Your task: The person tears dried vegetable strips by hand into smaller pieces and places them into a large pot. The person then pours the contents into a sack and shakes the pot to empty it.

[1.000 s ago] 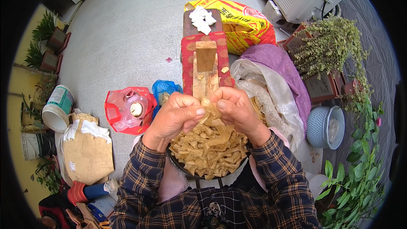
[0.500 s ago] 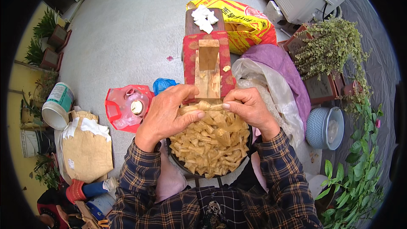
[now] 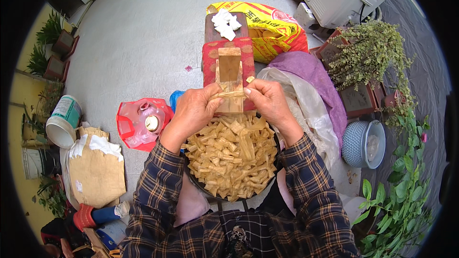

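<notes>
A tan, pleated, fibrous strip (image 3: 229,94) is stretched level between my two hands, over the near part of a wooden block frame (image 3: 230,74). My left hand (image 3: 195,106) pinches its left end between thumb and fingers. At the other end, my right hand (image 3: 268,100) grips it the same way, close beside a small pale piece (image 3: 250,80). Below my hands, a round dark pan (image 3: 273,172) holds a heap of short tan pieces (image 3: 229,162), and one longer strip (image 3: 246,145) lies on top of them.
The block rests on a red-cloth-covered stool (image 3: 210,62) with crumpled white tissue (image 3: 226,23) farther back. A yellow-red sack (image 3: 282,43) and purple cloth (image 3: 306,67) lie to the right, near a blue basket (image 3: 356,143). A red plastic bag (image 3: 126,129) is left.
Both hands have moved forward, from above the pan's far edge to over the wooden block, with the strip between them. The strip now looks straighter and thinner.
</notes>
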The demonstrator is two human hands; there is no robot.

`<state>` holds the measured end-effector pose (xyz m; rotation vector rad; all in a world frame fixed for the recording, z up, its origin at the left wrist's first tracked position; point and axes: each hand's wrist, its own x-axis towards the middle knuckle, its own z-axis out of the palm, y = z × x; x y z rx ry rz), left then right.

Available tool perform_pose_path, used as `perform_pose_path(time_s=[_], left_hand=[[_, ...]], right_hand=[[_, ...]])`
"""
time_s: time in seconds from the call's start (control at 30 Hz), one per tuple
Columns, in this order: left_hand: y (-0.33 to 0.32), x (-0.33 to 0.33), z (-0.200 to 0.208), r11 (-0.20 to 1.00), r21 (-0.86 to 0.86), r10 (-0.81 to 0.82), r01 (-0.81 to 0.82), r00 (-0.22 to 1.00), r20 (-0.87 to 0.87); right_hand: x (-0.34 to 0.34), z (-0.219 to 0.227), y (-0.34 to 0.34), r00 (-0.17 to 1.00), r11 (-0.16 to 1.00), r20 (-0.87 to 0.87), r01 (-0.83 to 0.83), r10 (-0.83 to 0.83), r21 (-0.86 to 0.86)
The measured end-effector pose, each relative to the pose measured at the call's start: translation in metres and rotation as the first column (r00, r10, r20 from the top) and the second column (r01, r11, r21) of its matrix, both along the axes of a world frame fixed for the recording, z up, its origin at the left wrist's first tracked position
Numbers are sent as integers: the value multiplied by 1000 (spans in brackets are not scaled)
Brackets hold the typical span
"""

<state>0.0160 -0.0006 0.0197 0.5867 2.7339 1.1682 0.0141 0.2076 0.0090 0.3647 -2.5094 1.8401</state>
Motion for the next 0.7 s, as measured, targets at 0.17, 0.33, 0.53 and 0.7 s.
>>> perform_pose_path(time_s=[0.17, 0.33, 0.53, 0.7], left_hand=[[6, -19, -12, 982, -3, 188, -190, 975, -119], [4, -14, -11, 974, -157, 150, -161, 986, -76], [1, 22, 8, 997, -3, -70, 71, 984, 164], [22, 35, -8, 640, 748, -184, -179, 909, 375]], right_hand=[[-23, -18, -17, 978, 978, -66, 202, -199, 47], [-24, -23, -18, 965, 806, -212, 248, -155, 538], [-6, -4, -11, 961, 992, 259, -71, 96, -103], [17, 3, -37, 740, 740, 447, -102, 503, -665]])
